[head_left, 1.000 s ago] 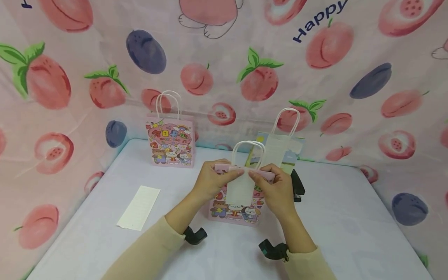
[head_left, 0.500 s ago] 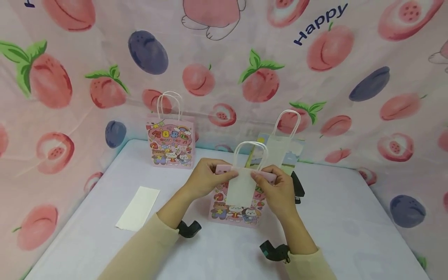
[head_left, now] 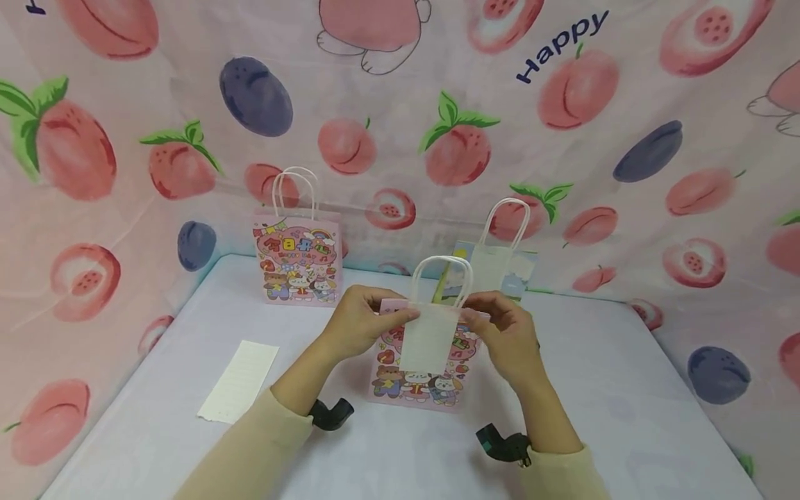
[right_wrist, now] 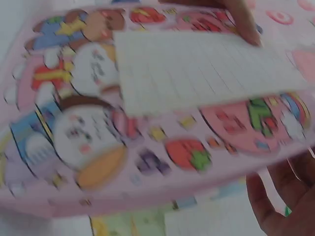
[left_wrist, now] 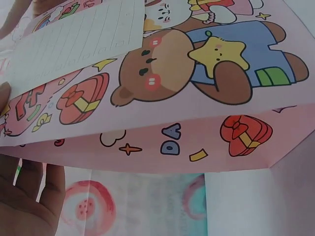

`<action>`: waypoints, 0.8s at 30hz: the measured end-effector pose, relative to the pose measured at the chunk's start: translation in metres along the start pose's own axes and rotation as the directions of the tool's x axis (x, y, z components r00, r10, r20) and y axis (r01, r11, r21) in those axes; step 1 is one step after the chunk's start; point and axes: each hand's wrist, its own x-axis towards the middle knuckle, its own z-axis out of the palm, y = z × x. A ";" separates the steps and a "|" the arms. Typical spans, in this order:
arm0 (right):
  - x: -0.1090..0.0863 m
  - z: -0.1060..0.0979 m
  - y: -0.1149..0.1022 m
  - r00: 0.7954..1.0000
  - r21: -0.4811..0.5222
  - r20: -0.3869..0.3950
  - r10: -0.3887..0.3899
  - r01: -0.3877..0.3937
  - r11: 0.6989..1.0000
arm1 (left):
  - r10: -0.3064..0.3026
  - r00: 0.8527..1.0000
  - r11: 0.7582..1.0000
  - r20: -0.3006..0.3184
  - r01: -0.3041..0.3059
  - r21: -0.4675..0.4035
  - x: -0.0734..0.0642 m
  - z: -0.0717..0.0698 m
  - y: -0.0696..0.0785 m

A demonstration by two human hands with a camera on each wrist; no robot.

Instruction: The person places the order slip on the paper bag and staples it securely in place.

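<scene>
A pink cartoon-print paper gift bag [head_left: 414, 394] with white handles [head_left: 442, 258] stands upright in front of me. A slip of lined paper [head_left: 428, 342] lies against its front, its top at the handle bases. My left hand [head_left: 359, 321] pinches the bag's upper left rim and the paper's edge, thumb in front, fingers behind. At the upper right corner is my right hand [head_left: 505, 340], its thumb off the paper. In the right wrist view, loosely bent fingers [right_wrist: 290, 191] show beyond the bag's edge, apart from each other.
Another pink gift bag [head_left: 298, 264] stands at the back left. Behind the right hand is a landscape-print bag [head_left: 520, 267] with a pale slip [head_left: 490, 267] on it. A loose lined slip [head_left: 240, 380] lies at the left. My right hand hides most of a black stapler.
My right hand has shifted right, its thumb sliding off the paper towards the bag's corner. The left thumb has drawn back to the paper's left edge. The stapler is now covered.
</scene>
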 end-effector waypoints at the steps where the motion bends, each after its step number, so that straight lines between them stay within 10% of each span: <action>1: 0.001 -0.006 0.001 1.000 0.000 -0.009 -0.006 0.006 1.000 | 0.004 1.000 1.000 -0.003 -0.004 0.006 0.000 0.000 0.000; 11: 0.011 -0.057 0.020 0.963 -0.153 -0.228 0.146 -0.184 0.971 | -0.010 1.000 1.000 -0.022 0.011 0.026 0.000 0.000 0.003; 24: 0.014 -0.083 0.066 0.825 -0.325 -0.414 0.383 -0.528 0.785 | -0.025 0.999 0.999 -0.031 0.026 0.037 -0.001 -0.002 0.007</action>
